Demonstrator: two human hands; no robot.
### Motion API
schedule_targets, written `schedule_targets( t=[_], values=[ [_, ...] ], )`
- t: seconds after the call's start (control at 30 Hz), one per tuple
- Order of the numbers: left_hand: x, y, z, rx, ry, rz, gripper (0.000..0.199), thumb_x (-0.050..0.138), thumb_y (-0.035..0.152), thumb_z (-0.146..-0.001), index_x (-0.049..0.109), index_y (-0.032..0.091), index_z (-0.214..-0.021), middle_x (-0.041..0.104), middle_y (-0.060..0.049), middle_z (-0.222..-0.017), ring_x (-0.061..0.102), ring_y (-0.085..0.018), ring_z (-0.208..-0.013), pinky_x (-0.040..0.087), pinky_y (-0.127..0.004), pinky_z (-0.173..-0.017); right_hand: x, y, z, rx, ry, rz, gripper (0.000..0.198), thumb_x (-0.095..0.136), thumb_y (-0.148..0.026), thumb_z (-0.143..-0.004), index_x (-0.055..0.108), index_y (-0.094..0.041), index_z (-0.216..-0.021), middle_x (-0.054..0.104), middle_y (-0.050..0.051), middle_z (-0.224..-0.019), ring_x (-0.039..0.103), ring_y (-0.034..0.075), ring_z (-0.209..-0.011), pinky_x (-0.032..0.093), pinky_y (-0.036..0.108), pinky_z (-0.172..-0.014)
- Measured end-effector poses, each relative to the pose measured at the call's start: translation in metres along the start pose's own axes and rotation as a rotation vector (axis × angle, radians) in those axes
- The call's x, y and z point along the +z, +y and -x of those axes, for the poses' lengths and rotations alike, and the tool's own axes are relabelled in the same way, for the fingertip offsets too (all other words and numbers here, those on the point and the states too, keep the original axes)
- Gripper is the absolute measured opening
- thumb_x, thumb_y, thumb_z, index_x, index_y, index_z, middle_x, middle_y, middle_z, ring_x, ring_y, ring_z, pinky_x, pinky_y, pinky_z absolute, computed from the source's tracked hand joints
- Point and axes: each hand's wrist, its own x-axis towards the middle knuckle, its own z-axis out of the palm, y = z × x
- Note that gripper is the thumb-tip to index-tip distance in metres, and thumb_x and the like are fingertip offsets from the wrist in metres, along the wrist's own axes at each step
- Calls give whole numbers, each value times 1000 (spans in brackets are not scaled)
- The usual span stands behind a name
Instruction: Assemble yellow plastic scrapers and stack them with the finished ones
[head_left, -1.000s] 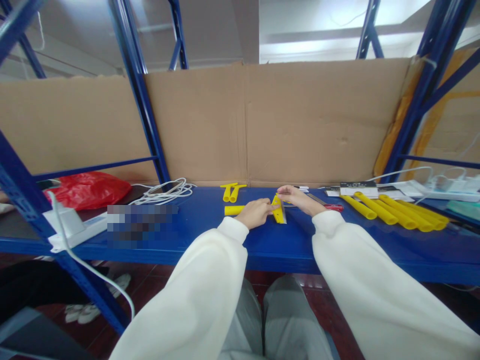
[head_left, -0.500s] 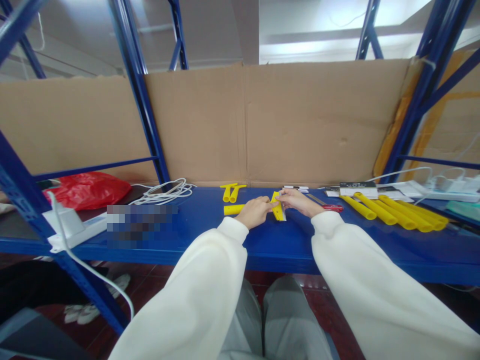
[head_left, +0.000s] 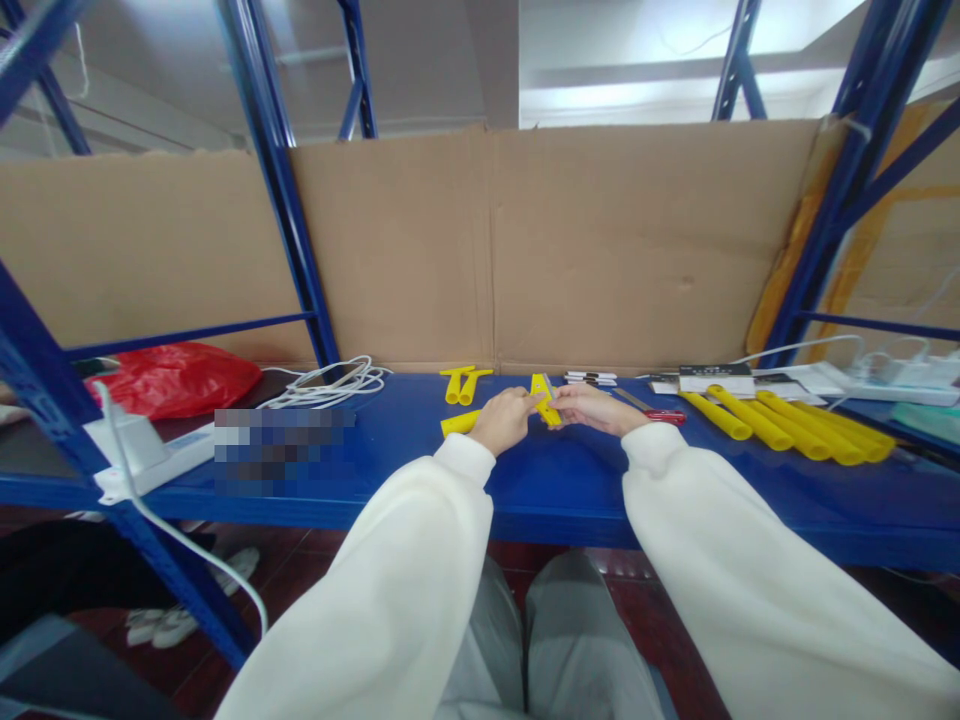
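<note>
Between my two hands is a yellow scraper [head_left: 540, 384] with a wide flat head and a tubular handle; a pale strip, seemingly a blade, shows along the head's edge. My left hand [head_left: 504, 420] is closed around the scraper near its head, and the handle's end pokes out on the left. With its fingertips my right hand [head_left: 591, 408] pinches the right side of the head. The fingers partly hide the strip. Right of that hand lies a tool with a red handle [head_left: 664, 416] and a thin metal shaft or blade.
Two yellow scrapers [head_left: 460, 384] lie at the back of the blue shelf [head_left: 405, 440]. Several yellow handles [head_left: 810, 428] line the right, near a black-and-white box [head_left: 716, 378]. Small black-and-white strips [head_left: 590, 378] lie behind my right hand. White cables [head_left: 337, 382] and a red bag [head_left: 187, 380] are left.
The scraper has turned in my hands: its head has shifted left and away from me, and the handle's end now tilts lower. My right fingers have moved down along the head.
</note>
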Motion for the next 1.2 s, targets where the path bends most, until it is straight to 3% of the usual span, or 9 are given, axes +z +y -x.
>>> schedule_targets(
  t=[0.27,0.6,1.07,1.2],
  values=[
    [4,1,0,1,-6,7,45,47,14,-94,48,11,-139,66,-17,-122,62,-24,-117,50,-34,-97,2,-1,2,-48,4,62,23,81,-25,-68,60,-17,-71,71,2,-66,67,13,-57,55,23,-57],
    [4,-1,0,36,-25,-54,50,42,6,-90,45,9,-139,64,-18,-123,61,-24,-117,51,-35,-95,7,1,3,-39,21,20,31,86,-29,-64,58,-17,-71,72,2,-67,68,14,-59,57,26,-61],
    [-9,9,1,-56,-18,-173,43,40,6,-92,53,10,-132,68,-17,-113,66,-24,-106,54,-34,-84,20,-6,7,-60,20,23,25,81,-31,-71,60,-17,-70,68,1,-63,65,13,-57,58,26,-61],
    [-10,11,0,-124,27,-109,47,41,6,-90,54,12,-135,67,-16,-120,66,-24,-109,53,-33,-87,7,-14,5,-96,48,159,23,72,-38,-80,62,-18,-76,70,4,-67,64,14,-53,53,25,-54]
  ],
)
